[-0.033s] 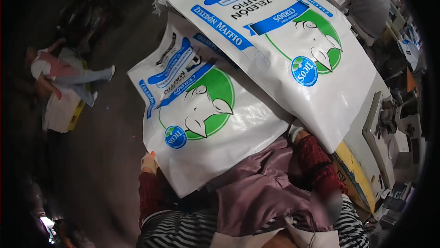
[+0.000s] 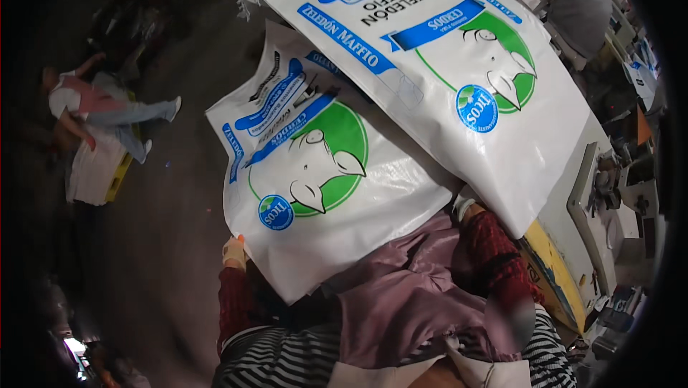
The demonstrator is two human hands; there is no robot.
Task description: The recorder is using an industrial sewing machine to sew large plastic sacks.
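Note:
A white woven sack printed with a green circle and a pig's head slants in front of me. My left hand is closed on its lower left edge, with something orange at a fingertip. My right hand is at the sack's right corner, its fingers hidden by the plastic. A second white sack of the same print lies to the right, overlapping the first one's far right part. Loose threads hang from its far left corner.
On the right, a grey machine or table edge and a yellow, worn panel stand close to my right arm. A co-worker in grey is at the far right. Another person is at the left beside a white stack.
The held sack's far left corner has shifted slightly to the right, and its lower tip has risen a little. My hands have barely moved.

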